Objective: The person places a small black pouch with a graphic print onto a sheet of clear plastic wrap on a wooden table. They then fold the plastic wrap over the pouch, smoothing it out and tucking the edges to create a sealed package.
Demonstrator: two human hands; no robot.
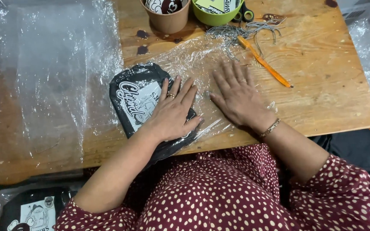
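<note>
At centre frame, on the wooden table (330,98), I see the left hand (172,113) pressed flat, fingers spread, on a folded black garment (135,100) with a white printed design, which lies partly inside a clear plastic bag (185,57). Right of it, the right hand (236,96) lies flat on the bag, fingers apart, gripping nothing. Toward the upper edge stand a brown cup (168,19) and a green bowl (215,17); an orange tool (264,62) lies beside grey strings (232,34).
</note>
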